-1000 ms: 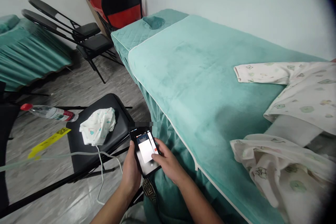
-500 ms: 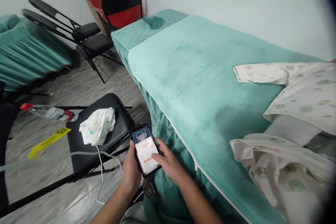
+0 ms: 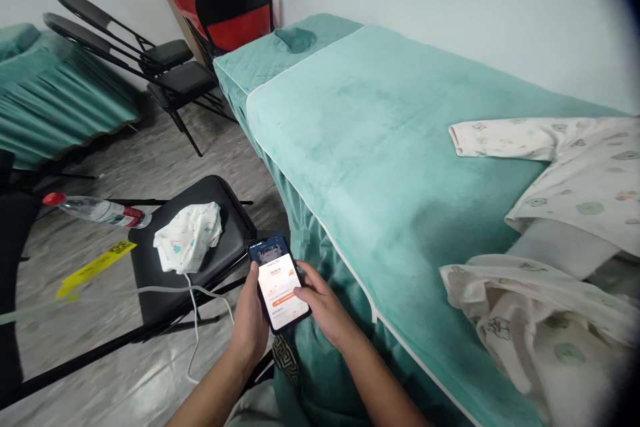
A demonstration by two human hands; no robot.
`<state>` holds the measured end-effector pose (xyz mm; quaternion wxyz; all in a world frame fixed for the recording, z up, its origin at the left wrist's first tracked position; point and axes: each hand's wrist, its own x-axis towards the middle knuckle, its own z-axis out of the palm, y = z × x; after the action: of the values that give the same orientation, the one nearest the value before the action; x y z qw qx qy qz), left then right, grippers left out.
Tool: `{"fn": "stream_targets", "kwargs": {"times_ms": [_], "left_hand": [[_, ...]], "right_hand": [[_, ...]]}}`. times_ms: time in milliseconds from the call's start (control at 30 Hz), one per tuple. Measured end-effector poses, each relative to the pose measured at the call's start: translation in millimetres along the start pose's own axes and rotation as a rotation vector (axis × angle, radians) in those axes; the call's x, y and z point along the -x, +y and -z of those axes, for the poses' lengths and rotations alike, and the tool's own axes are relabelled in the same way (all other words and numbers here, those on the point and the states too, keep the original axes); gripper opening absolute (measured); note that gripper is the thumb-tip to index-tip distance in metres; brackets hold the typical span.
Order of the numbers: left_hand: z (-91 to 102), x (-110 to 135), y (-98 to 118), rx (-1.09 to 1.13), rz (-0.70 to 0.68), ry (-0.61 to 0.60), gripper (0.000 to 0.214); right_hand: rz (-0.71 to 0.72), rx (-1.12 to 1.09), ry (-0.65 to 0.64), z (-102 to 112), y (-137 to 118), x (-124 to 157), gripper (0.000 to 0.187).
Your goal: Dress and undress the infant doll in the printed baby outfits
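A smartphone (image 3: 278, 283) with a lit white and orange screen is held low in the middle, beside the edge of a teal bed (image 3: 380, 167). My left hand (image 3: 250, 327) is wrapped round its left side. My right hand (image 3: 323, 303) holds the right side, with the thumb resting on the screen. A white printed baby garment (image 3: 575, 173) lies spread on the bed at the right. Another crumpled one (image 3: 530, 320) lies nearer, at the bed's near right.
A black folding chair (image 3: 220, 240) left of the phone carries a bunched white cloth (image 3: 187, 237) and a white cable (image 3: 193, 320). A plastic bottle (image 3: 95, 210) and a yellow tag (image 3: 93, 269) are further left. More folding chairs (image 3: 165, 67) and a second teal bed (image 3: 55, 100) stand behind.
The phone's screen changed from a white pop-up to a white and orange page. Both hands stayed on the phone; the view shifted slightly.
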<state>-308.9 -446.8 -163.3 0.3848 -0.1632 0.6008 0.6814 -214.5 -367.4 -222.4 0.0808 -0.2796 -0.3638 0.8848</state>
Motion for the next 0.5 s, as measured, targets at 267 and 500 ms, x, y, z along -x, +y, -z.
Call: {"fn": "stream_targets", "kwargs": {"times_ms": [267, 500], "left_hand": [[2.2, -1.8, -3.0, 0.005, -0.014, -0.005, 0.049], [1.1, -0.8, -2.1, -0.004, -0.008, 0.011, 0.048]], "right_hand": [[-0.008, -0.036, -0.003, 1.3, 3.3, -0.6, 0.062], [0.006, -0.028, -0.002, 0.8, 4.3, -1.6, 0.064]]}}
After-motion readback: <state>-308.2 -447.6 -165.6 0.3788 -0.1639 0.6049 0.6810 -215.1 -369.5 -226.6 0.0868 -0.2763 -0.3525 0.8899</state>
